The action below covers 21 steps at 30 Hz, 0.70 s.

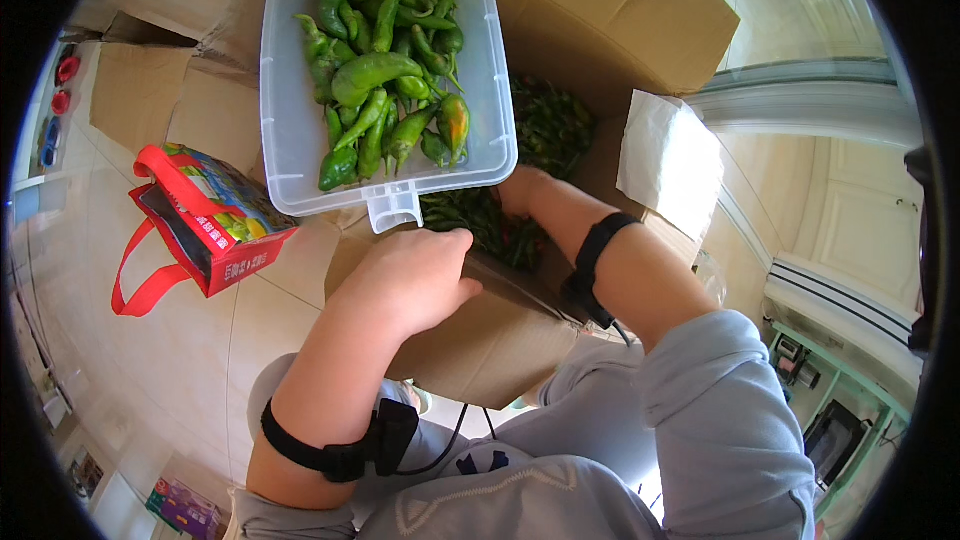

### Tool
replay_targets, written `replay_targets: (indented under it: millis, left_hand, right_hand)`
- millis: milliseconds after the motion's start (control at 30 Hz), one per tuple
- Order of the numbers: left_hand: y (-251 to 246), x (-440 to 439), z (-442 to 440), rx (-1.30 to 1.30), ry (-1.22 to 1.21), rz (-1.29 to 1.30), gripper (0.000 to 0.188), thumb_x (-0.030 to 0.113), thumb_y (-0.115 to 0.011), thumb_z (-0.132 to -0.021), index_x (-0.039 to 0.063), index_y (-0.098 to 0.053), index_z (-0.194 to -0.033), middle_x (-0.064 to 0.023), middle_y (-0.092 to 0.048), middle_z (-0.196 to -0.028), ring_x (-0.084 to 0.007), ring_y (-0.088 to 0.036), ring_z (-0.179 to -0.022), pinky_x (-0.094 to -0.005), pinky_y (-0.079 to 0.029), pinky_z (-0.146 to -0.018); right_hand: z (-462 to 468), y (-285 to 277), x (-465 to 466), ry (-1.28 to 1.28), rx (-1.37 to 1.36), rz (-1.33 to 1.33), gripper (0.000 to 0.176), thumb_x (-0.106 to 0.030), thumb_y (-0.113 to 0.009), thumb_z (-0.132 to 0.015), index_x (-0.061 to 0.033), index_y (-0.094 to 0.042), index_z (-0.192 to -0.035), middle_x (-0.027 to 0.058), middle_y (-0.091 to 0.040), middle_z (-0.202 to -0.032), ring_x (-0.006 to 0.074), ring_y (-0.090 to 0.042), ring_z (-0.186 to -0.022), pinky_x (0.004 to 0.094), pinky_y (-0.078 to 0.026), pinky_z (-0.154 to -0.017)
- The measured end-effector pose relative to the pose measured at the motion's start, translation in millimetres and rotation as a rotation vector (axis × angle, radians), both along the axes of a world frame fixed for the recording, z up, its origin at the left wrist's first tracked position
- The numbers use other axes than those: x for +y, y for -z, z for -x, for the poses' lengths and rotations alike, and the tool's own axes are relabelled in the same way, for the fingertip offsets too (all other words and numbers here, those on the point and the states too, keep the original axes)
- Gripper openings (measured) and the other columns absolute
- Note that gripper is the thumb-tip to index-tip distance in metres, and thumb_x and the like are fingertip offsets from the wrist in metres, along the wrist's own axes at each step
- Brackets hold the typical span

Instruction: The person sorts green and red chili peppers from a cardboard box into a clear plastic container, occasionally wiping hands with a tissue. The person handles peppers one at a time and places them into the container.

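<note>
Large green chili peppers (pixel 375 79), one with an orange patch, lie in a clear plastic storage bin (pixel 390 195). The bin sits above the left part of an open cardboard box (pixel 487 360), its latch tab towards me. Deep in that box are many smaller green chili peppers (pixel 551 124), with a few red ones among them. My right hand (pixel 521 191) reaches down into the box by the bin's near right corner; its fingertips are hidden. My left hand (pixel 420 274) hangs over the near flap just below the latch tab, its fingers bent down and mostly out of sight.
On the tiled floor to the left stands a red shopping bag (pixel 247 266) bearing writing. Another cardboard box (pixel 202 97) is behind it. White paper (pixel 667 165) covers the right flap. A green shelf (pixel 832 405) stands at the lower right.
</note>
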<state>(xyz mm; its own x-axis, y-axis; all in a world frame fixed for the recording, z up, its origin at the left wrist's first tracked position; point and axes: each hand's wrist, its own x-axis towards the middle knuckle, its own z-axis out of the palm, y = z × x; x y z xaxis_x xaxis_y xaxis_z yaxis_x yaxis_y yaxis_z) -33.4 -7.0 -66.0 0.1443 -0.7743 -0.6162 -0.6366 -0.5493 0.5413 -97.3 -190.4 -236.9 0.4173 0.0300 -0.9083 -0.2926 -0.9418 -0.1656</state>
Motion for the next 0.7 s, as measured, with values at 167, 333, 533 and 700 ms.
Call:
replay_targets:
  millis: [167,333,533,700]
  left_hand:
    - [6.9,-4.9,3.9,0.046,-0.129,-0.030,0.056,0.028,-0.059,-0.088,-0.001,-0.040,-0.132,-0.0257,-0.057,-0.116,-0.0382,-0.056,-0.105,-0.0429,-0.045,-0.090]
    - [13.6,-19.6,16.3,0.224,-0.359,0.286,0.077,0.034,-0.051,-0.095,-0.003,-0.006,-0.146,-0.0246,-0.041,-0.137,-0.0283,-0.057,-0.108,-0.0346,-0.043,-0.095]
    - [13.7,-31.1,12.5,0.800,-0.711,0.201,0.068,0.022,-0.052,-0.096,0.013,-0.011,-0.149,-0.0081,-0.053,-0.117,-0.0117,-0.055,-0.084,-0.0254,-0.050,-0.066]
    - [19.5,-26.8,21.0,0.699,-0.708,0.207,0.051,0.016,-0.052,-0.095,0.011,-0.033,-0.142,-0.0065,-0.055,-0.112,-0.0092,-0.053,-0.081,-0.0236,-0.050,-0.064]
  right_hand:
    - [0.7,-51.7,-43.8,0.699,0.121,-0.522,0.038,-0.011,-0.067,-0.081,-0.0084,-0.056,-0.117,0.0032,-0.066,-0.097,0.0134,-0.063,-0.074,0.0304,-0.054,-0.068]
    - [18.8,-112.1,-49.0,0.923,0.164,-1.102,0.037,-0.012,-0.068,-0.083,-0.0064,-0.055,-0.117,0.0013,-0.063,-0.095,0.0109,-0.061,-0.080,0.0264,-0.053,-0.071]
    - [18.2,-149.2,-19.8,0.913,-0.108,-1.073,0.036,-0.010,-0.063,-0.083,-0.0019,-0.050,-0.115,0.0064,-0.064,-0.095,0.0127,-0.062,-0.082,0.0258,-0.053,-0.071]
    - [25.6,-148.0,-52.7,0.829,-0.231,-0.765,0.033,-0.017,-0.062,-0.083,-0.0032,-0.053,-0.112,0.0117,-0.068,-0.088,0.0152,-0.066,-0.079,0.0260,-0.053,-0.068]
